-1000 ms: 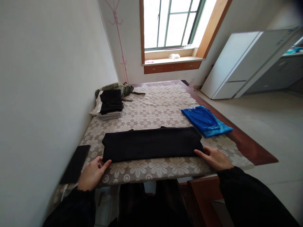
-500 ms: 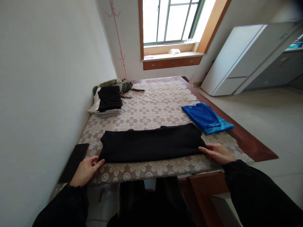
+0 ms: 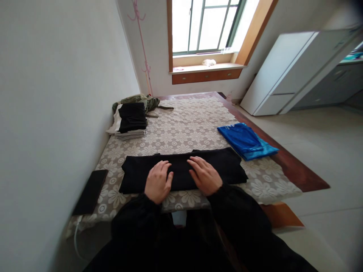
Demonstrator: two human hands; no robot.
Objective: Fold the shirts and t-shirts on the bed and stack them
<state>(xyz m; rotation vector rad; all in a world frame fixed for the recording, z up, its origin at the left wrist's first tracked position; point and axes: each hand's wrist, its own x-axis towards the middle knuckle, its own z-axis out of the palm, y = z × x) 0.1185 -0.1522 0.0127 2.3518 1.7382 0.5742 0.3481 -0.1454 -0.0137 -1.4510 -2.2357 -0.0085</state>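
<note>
A black garment (image 3: 181, 162), folded into a long flat strip, lies across the near part of the table. What kind of garment it is I cannot tell. My left hand (image 3: 159, 182) rests flat on it left of the middle, fingers stretched forward. Right of the middle, my right hand (image 3: 204, 175) lies on the same cloth with its fingers extended. Neither hand grips anything. Bare black cloth shows between the two hands and out to both ends.
A lace-patterned tablecloth (image 3: 181, 130) covers the table. Folded blue clothing (image 3: 241, 139) lies at the right edge. At the back left are a stack of folded clothes (image 3: 132, 118) and an olive bag (image 3: 151, 102). A black tablet-like device (image 3: 90, 192) with a white cable sits near left.
Both hands have let go of the garment's two ends and moved inward onto its middle. The garment itself has stayed in nearly the same place.
</note>
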